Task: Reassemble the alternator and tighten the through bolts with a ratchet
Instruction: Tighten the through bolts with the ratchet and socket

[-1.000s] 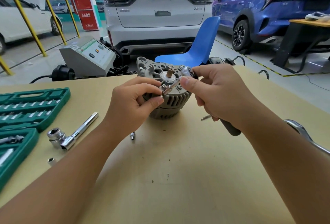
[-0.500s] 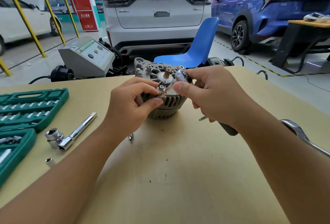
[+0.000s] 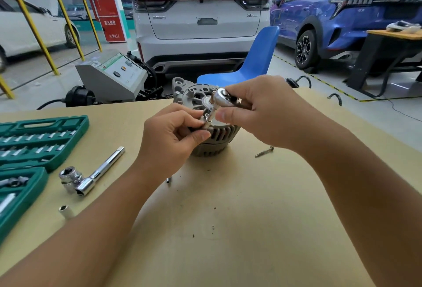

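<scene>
Both forearms reach forward over the tan wooden table (image 3: 228,229), hands meeting above the ribbed grey metal alternator (image 3: 206,126) standing on it. The right hand (image 3: 269,113) is curled round a chrome ratchet (image 3: 222,96), whose socket extension angles down onto the alternator's top. The left hand (image 3: 171,136) pinches that extension's lower end between thumb and fingertips

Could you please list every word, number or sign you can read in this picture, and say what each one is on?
"X6": badge on the white car's tailgate, right side; smaller letters beside it are unreadable.
Left tailgate badge: blurred.
Red pillar sign: white Chinese characters, too blurred to read; the bottom line seems to end in "119".
Grey machine panel: labels too small.
Green case, sockets, ratchet: no legible markings.
</scene>
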Demonstrator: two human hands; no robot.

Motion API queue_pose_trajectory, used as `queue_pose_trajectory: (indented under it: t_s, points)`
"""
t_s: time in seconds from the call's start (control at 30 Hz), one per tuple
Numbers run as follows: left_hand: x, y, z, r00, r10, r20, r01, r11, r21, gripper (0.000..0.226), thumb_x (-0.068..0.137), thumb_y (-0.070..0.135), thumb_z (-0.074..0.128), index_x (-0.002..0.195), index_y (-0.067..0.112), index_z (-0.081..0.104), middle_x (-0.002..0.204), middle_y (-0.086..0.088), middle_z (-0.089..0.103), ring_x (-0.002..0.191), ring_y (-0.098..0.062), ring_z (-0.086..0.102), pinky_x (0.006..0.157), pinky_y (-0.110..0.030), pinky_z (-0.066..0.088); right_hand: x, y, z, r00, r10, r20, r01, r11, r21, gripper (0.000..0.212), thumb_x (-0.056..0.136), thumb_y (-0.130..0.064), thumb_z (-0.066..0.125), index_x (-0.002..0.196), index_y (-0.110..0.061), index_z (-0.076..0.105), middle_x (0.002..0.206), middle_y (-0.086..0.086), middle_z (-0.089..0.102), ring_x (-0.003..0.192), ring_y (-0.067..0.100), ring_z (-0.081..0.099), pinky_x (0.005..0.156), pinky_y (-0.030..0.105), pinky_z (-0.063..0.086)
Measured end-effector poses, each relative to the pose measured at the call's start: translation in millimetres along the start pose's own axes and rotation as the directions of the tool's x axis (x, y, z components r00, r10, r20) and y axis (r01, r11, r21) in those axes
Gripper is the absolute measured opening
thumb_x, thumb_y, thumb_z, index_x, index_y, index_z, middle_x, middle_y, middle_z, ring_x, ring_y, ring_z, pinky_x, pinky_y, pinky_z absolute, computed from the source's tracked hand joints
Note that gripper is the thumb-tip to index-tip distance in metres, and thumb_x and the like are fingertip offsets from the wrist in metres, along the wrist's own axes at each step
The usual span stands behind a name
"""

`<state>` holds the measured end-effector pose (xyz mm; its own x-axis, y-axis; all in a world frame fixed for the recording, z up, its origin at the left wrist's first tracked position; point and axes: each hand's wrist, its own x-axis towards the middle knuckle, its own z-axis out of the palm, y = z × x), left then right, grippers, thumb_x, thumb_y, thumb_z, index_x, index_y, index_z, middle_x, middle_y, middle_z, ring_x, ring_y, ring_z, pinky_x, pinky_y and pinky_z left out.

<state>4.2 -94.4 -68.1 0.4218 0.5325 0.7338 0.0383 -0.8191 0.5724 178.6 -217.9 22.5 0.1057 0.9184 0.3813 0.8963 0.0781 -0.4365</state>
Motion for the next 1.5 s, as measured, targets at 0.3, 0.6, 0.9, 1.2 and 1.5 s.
queue_pose_trajectory:
  t_s: [0.3,0.6,0.9,1.2,1.5]
  points:
    - [4.1,5.6,1.6,0.999,0.046,-0.024,-0.046,0.999,0.010,0.018,0.088,0.025,0.082,0.093,0.009,0.078,0.092,-0.001,0.070,0.069,-0.018,0.067,0.059,-0.046,0.058,29.6,-20.9,-24.4,0.964,0.066,0.257,-0.049,0.996,-0.071,0.044,0.085,-0.040,0.080,0.126,-0.027,0.070,0.069,-0.003,0.072,0.053,0.012,0.069,0.053,0.025,0.057]
    - [9.3,15.6,4.2,0.985,0.172,-0.028,-0.167,0.977,0.136,0.031,0.096,0.027,0.064,0.076,0.003,0.068,0.062,0.000,0.054,0.058,-0.014,0.046,0.058,-0.016,0.035,26.1,-28.8,-16.7,0.918,0.064,0.391,-0.069,0.998,-0.001,0.034,0.096,-0.039,0.070,0.090,-0.006,0.066,0.068,0.011,0.074,0.047,0.023,0.071,0.046,0.033,0.060]
    - [9.7,17.6,2.0,0.996,0.078,0.048,-0.074,0.994,-0.080,0.007,0.094,0.030,0.070,0.096,0.023,0.069,0.075,-0.001,0.066,0.053,-0.014,0.062,0.048,-0.026,0.051,26.1,-38.1,-22.1,0.992,-0.059,0.116,0.099,0.920,-0.378,0.028,0.089,-0.007,0.063,0.078,-0.033,0.066,0.076,-0.006,0.055,0.067,0.017,0.055,0.052,0.026,0.040]
    - [8.2,16.7,7.6,1.000,-0.003,0.005,0.003,0.992,-0.128,0.007,0.093,0.019,0.064,0.092,0.021,0.070,0.068,0.014,0.066,0.050,-0.011,0.060,0.050,-0.018,0.048,20.0,-49.8,-20.7,0.975,-0.040,0.220,0.117,0.929,-0.350,0.035,0.090,-0.026,0.061,0.061,-0.018,0.043,0.045,-0.005,0.041,0.037,0.012,0.037,0.030,0.012,0.029]
    - [11.7,21.3,8.3,0.996,0.071,0.049,-0.069,0.997,-0.030,0.012,0.095,0.031,0.059,0.088,0.028,0.068,0.068,0.014,0.061,0.057,-0.012,0.055,0.054,-0.025,0.044,15.3,-48.2,-18.1,0.975,0.076,0.208,0.005,0.931,-0.365,0.013,0.089,-0.010,0.056,0.081,-0.019,0.059,0.075,0.000,0.055,0.051,0.013,0.060,0.041,0.027,0.045]
